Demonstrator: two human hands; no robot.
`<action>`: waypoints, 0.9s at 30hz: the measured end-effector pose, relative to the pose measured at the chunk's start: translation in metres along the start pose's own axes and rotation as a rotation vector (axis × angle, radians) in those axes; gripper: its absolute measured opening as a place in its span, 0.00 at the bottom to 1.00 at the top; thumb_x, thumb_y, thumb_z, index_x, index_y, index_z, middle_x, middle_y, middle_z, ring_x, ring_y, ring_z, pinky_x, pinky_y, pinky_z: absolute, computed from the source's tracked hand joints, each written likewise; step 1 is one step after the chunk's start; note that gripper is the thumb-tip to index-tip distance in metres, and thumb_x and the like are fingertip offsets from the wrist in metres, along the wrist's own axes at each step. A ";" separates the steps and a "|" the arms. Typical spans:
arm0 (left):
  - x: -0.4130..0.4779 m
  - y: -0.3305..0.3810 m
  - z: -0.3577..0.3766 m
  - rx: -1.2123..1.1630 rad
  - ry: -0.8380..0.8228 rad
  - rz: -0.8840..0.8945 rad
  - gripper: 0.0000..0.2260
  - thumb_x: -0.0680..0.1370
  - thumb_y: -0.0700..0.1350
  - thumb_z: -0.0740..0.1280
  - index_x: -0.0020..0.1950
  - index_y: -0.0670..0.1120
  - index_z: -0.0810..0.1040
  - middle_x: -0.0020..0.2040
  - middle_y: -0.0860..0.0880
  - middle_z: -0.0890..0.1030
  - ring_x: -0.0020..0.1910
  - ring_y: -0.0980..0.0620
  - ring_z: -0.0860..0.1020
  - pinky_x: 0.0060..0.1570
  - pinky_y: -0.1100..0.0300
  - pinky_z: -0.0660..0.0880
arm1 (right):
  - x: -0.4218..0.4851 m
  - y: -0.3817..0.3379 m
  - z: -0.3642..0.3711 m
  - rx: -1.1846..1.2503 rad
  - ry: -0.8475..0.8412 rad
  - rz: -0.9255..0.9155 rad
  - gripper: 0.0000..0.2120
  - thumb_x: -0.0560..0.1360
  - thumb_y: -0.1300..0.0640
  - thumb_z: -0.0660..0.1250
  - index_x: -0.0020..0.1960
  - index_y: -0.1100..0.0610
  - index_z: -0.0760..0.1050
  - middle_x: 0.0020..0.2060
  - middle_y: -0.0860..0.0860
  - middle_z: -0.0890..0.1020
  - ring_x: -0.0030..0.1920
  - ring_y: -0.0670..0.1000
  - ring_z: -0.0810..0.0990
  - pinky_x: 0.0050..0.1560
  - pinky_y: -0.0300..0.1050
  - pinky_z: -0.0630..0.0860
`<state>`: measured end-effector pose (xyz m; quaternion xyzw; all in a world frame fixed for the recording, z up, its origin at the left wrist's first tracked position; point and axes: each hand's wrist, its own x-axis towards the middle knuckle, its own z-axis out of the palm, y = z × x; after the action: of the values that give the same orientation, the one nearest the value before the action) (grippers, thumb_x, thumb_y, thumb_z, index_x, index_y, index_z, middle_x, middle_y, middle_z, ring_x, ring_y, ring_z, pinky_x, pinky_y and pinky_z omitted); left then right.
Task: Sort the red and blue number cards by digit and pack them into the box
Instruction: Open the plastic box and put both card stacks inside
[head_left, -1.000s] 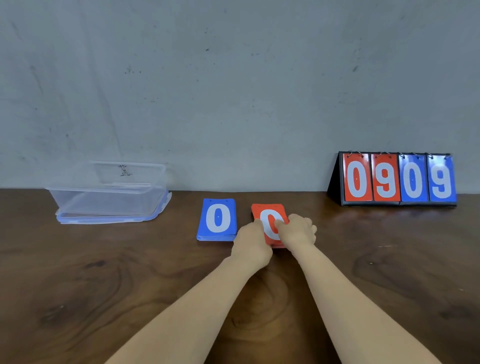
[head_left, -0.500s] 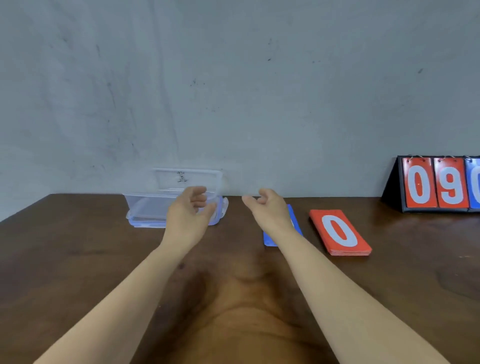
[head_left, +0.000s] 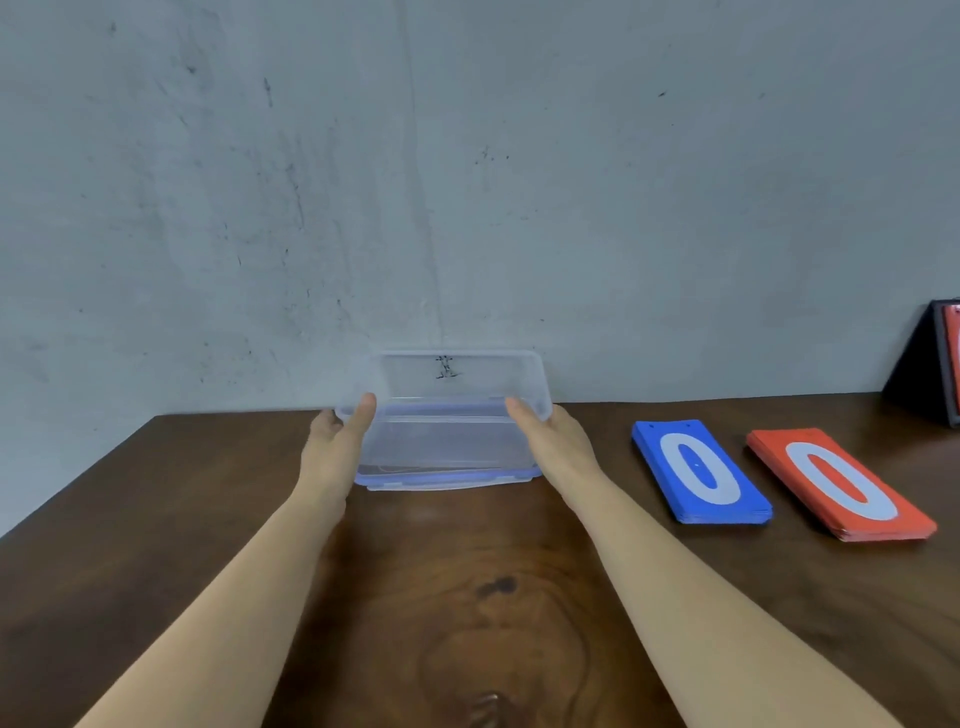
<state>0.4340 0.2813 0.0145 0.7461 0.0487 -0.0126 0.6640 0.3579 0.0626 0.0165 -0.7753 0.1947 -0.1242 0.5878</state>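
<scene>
A clear plastic box (head_left: 447, 441) stands on its blue-rimmed lid at the back of the wooden table, near the wall. My left hand (head_left: 337, 441) grips its left end with the thumb over the rim. My right hand (head_left: 550, 441) grips its right end the same way. To the right lie two stacks of number cards, each showing a white 0: a blue stack (head_left: 698, 470) and, further right, a red stack (head_left: 841, 483). Nothing shows inside the box.
A black flip scoreboard stand (head_left: 935, 358) is cut off by the right edge of the view. The grey wall runs close behind the box. The table's left edge (head_left: 78, 488) slants away on the left.
My hands left the red stack, swung left past the blue stack and now grip the box at both ends. The view has turned left with them.
</scene>
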 end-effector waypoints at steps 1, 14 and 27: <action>0.006 -0.004 0.001 -0.010 -0.033 -0.031 0.51 0.60 0.76 0.68 0.75 0.48 0.67 0.71 0.48 0.72 0.68 0.45 0.72 0.70 0.45 0.66 | 0.002 0.001 0.002 -0.014 0.017 0.004 0.29 0.76 0.36 0.60 0.70 0.52 0.68 0.61 0.48 0.75 0.57 0.49 0.73 0.57 0.46 0.71; -0.026 -0.020 0.001 -0.019 -0.015 0.002 0.34 0.76 0.63 0.65 0.77 0.47 0.64 0.73 0.48 0.69 0.71 0.45 0.69 0.68 0.50 0.66 | -0.033 0.009 -0.008 -0.054 0.030 0.011 0.24 0.79 0.42 0.59 0.70 0.53 0.67 0.48 0.45 0.72 0.51 0.49 0.72 0.52 0.45 0.68; -0.147 -0.028 -0.019 0.011 0.200 0.036 0.29 0.77 0.60 0.64 0.75 0.47 0.67 0.71 0.47 0.71 0.68 0.44 0.70 0.63 0.52 0.67 | -0.125 0.021 -0.040 -0.041 -0.125 -0.060 0.22 0.78 0.42 0.60 0.67 0.52 0.70 0.52 0.45 0.76 0.55 0.49 0.75 0.56 0.46 0.72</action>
<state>0.2843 0.2952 0.0014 0.7479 0.1012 0.0738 0.6519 0.2258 0.0795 0.0124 -0.7990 0.1367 -0.0891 0.5788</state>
